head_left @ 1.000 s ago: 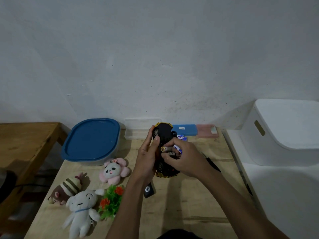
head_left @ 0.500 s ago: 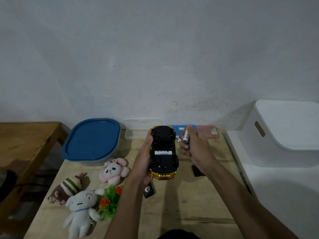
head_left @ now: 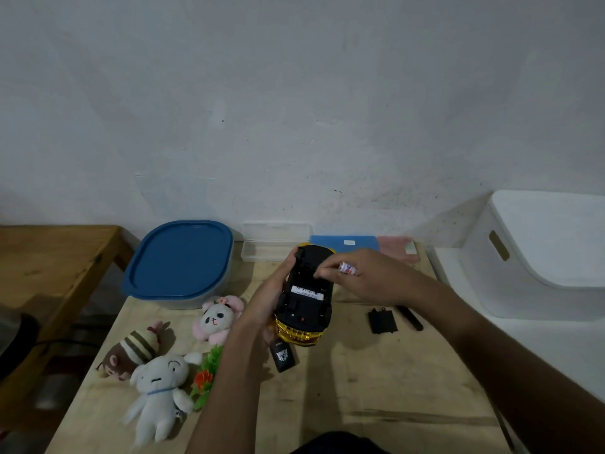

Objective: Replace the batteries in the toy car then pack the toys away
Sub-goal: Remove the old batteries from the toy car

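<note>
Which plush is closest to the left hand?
The pink panda plush, just beside the left hand gripping the toy car; the white plush and the striped-hat plush lie farther left, nearer the camera.

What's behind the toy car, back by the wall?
A clear plastic case, a blue case and a pink case stand in a row. The toy car and right hand cover the blue case's front edge, so anything there is hidden.

The car (head_left: 304, 304) is gold with a black underside. The lid (head_left: 180, 257) is blue, the panda (head_left: 214, 319) pink and white, one plush (head_left: 137, 345) brown with cream stripes.
</note>
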A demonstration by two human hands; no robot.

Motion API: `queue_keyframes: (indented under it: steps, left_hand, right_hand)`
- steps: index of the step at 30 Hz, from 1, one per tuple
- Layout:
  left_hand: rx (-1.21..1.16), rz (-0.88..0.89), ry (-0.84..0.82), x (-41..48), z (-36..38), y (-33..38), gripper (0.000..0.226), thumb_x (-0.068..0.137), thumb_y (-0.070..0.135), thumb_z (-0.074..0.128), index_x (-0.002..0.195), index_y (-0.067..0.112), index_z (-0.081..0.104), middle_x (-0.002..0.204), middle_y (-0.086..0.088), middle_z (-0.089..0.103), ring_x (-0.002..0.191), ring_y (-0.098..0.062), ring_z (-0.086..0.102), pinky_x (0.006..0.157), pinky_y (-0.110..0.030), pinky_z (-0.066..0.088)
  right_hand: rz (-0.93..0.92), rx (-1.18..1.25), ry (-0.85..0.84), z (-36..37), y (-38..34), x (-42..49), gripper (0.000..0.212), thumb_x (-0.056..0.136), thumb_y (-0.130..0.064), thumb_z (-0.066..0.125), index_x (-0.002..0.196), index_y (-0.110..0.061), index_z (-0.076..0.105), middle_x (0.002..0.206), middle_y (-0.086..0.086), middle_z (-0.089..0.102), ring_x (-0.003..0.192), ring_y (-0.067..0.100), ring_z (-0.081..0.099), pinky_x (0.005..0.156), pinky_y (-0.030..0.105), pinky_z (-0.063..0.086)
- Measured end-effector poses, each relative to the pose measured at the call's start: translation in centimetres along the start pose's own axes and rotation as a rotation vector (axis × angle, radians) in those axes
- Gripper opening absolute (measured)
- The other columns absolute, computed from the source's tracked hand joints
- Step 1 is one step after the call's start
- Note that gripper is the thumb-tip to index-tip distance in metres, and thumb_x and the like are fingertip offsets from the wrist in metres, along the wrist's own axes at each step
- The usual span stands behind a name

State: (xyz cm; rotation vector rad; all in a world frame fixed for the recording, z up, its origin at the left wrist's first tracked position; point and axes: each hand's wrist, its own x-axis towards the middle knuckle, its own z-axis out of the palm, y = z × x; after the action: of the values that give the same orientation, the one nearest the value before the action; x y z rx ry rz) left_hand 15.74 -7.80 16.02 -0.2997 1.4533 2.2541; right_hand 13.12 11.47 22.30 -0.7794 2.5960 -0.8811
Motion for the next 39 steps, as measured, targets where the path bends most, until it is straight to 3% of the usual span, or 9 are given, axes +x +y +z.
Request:
queue_keyframes:
  steps: [5,8,11,16,19,26,33,36,39]
  left_hand:
    - [-0.053,-0.002,-0.022,-0.6,0.0,0.9,0.035,0.098,0.036,0.047,0.102,0.023,0.08,0.101,-0.009,0.077,0.078,-0.024,0.072,0.074,-0.033,0.056]
    - [-0.062,-0.016,-0.085,-0.9,-0.2,1.2,0.039,0.097,0.03,0.044,0.131,0.029,0.063,0.13,-0.016,0.065,0.099,-0.031,0.066,0.097,-0.046,0.047]
    - [-0.067,-0.046,-0.113,-1.3,0.3,1.5,0.04,0.099,0.025,0.042,0.134,0.023,0.06,0.126,-0.02,0.066,0.09,-0.03,0.07,0.091,-0.043,0.051]
    - [-0.054,-0.115,-0.141,-2.0,0.6,1.8,0.037,0.1,0.021,0.039,0.124,0.003,0.06,0.093,-0.02,0.074,0.072,-0.032,0.072,0.059,-0.034,0.059]
    - [-0.009,-0.137,-0.137,-2.1,1.1,2.0,0.032,0.089,0.021,0.048,0.1,0.001,0.071,0.085,-0.023,0.073,0.069,-0.034,0.07,0.059,-0.035,0.06]
    - [0.114,-0.152,-0.122,-2.0,1.7,1.8,0.033,0.102,0.017,0.036,0.087,0.005,0.062,0.058,-0.009,0.069,0.046,-0.018,0.066,0.042,-0.019,0.05]
    - [0.122,-0.148,-0.113,-1.5,1.4,1.6,0.029,0.101,0.024,0.042,0.095,0.008,0.065,0.066,-0.008,0.072,0.053,-0.018,0.068,0.049,-0.02,0.052]
    - [0.09,-0.169,-0.106,-1.4,1.2,1.6,0.03,0.1,0.029,0.045,0.102,0.008,0.067,0.075,-0.011,0.073,0.059,-0.021,0.069,0.054,-0.026,0.055]
    - [0.004,-0.156,-0.084,-1.4,1.2,1.6,0.032,0.1,0.028,0.044,0.111,0.007,0.066,0.081,-0.012,0.073,0.063,-0.022,0.069,0.058,-0.029,0.055]
  right_hand:
    - [-0.189,-0.521,-0.159,-1.9,-1.9,0.9,0.026,0.091,-0.052,0.055,0.115,-0.046,0.063,0.095,-0.02,0.067,0.066,-0.003,0.047,0.06,0.019,0.036]
    - [-0.338,-0.644,-0.164,-2.2,-2.6,1.6,0.029,0.09,-0.049,0.057,0.119,-0.048,0.061,0.097,-0.016,0.071,0.069,0.0,0.047,0.063,0.025,0.035]
    - [-0.457,-0.714,-0.17,-2.5,-3.3,2.3,0.031,0.088,-0.05,0.058,0.119,-0.048,0.062,0.092,-0.012,0.072,0.075,0.009,0.061,0.064,0.025,0.037]
    - [-0.626,-0.757,-0.143,-2.8,-3.4,2.9,0.04,0.081,-0.061,0.06,0.118,-0.047,0.062,0.082,-0.011,0.073,0.073,0.012,0.064,0.061,0.026,0.042]
    - [-0.732,-0.777,-0.147,-2.6,-3.2,3.2,0.04,0.079,-0.062,0.058,0.116,-0.046,0.063,0.07,-0.008,0.07,0.061,0.012,0.062,0.054,0.025,0.042]
    - [-0.829,-0.893,-0.168,-1.7,-2.6,3.2,0.043,0.08,-0.055,0.055,0.115,-0.032,0.064,0.065,-0.005,0.066,0.052,0.013,0.051,0.049,0.022,0.026]
    - [-0.853,-0.86,-0.167,-0.9,-1.9,2.8,0.05,0.073,-0.043,0.065,0.117,-0.019,0.067,0.061,-0.002,0.066,0.049,0.017,0.056,0.048,0.019,0.02]
    - [-0.818,-0.764,-0.154,-1.0,-1.8,2.6,0.049,0.068,-0.036,0.069,0.114,-0.019,0.069,0.059,-0.005,0.065,0.045,0.009,0.045,0.045,0.012,0.016]
    - [-0.689,-0.575,-0.125,-1.0,-1.6,2.5,0.049,0.064,-0.032,0.066,0.113,-0.028,0.07,0.059,-0.006,0.065,0.046,0.01,0.046,0.045,0.015,0.032]
